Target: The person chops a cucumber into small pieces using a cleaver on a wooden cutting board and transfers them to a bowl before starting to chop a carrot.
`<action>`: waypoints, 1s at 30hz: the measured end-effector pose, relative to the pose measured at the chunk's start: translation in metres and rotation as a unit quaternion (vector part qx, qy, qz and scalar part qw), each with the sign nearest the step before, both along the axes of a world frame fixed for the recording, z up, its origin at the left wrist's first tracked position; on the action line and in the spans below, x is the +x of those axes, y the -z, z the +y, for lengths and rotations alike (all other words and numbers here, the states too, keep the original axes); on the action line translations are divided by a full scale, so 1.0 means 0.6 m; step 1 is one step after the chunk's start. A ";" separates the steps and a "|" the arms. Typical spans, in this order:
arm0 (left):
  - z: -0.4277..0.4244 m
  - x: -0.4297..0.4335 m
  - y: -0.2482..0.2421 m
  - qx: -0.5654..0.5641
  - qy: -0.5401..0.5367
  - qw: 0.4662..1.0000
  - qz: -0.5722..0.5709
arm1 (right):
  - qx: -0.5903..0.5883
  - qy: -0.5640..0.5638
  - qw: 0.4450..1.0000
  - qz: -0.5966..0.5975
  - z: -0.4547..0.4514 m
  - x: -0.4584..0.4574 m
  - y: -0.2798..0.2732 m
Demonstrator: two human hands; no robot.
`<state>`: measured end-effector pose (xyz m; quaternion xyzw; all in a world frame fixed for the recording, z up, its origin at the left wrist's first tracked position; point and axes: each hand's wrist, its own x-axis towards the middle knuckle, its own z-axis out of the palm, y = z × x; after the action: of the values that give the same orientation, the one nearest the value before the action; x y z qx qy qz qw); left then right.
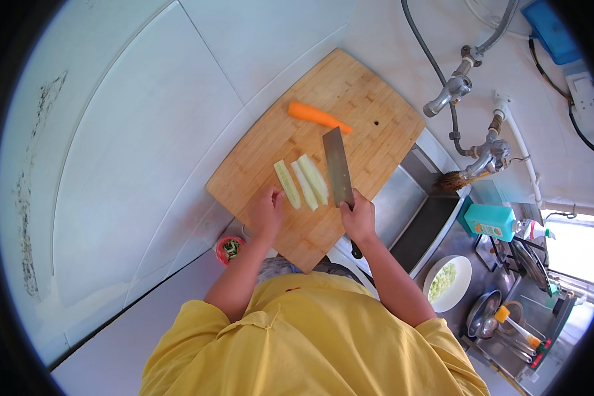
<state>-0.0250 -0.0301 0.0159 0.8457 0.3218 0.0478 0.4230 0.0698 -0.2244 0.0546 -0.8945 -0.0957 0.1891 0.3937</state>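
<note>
My right hand (pixel 359 216) grips the handle of a kitchen cleaver (pixel 337 166), its blade over the wooden cutting board (pixel 247 158). My left hand (pixel 266 210) rests at the board's lower left part, with its fingers curled; whether it holds anything is hidden. Between the hands lie several pale green strips of peeled cucumber (pixel 309 180), one strip (pixel 287 184) nearest my left hand. A peeled carrot (pixel 317 116) lies farther up the board, its thin end close to the blade's tip.
Tiled wall borders the board on the left. To the right are a metal sink (pixel 401 200), taps (pixel 490 153) and a white bowl (pixel 463 282) of chopped pale green vegetable. A red container (pixel 219 251) with green peelings stands below the board's left edge.
</note>
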 end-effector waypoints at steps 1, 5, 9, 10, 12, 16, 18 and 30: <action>0.002 0.004 -0.014 0.110 0.038 0.993 -0.023 | -0.010 0.008 1.000 0.004 -0.003 0.001 0.000; -0.002 0.061 -0.015 0.185 0.174 0.952 -0.168 | 0.000 0.013 1.000 0.012 -0.007 0.001 -0.002; -0.001 0.106 -0.006 0.217 0.284 0.921 -0.156 | -0.002 0.014 1.000 0.014 -0.013 -0.002 0.003; 0.006 0.107 0.003 0.223 0.306 0.912 -0.160 | -0.005 0.012 1.000 0.015 -0.013 -0.003 0.001; 0.021 0.107 0.015 0.210 0.331 0.911 -0.130 | 0.006 0.001 1.000 0.003 -0.018 -0.003 0.005; 0.040 0.103 0.018 0.236 0.383 0.887 -0.103 | 0.036 -0.020 0.998 0.052 -0.018 -0.003 0.000; 0.044 0.107 0.005 0.237 0.400 0.881 -0.090 | 0.037 -0.031 0.998 0.045 -0.014 -0.006 0.002; 0.032 0.137 -0.011 0.177 0.356 0.913 -0.087 | 0.000 -0.024 1.000 -0.007 -0.022 0.004 0.011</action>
<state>0.0573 -0.0106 0.0225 0.9579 -0.0527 0.0233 0.2812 0.0720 -0.2373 0.0478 -0.8934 -0.1202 0.1923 0.3879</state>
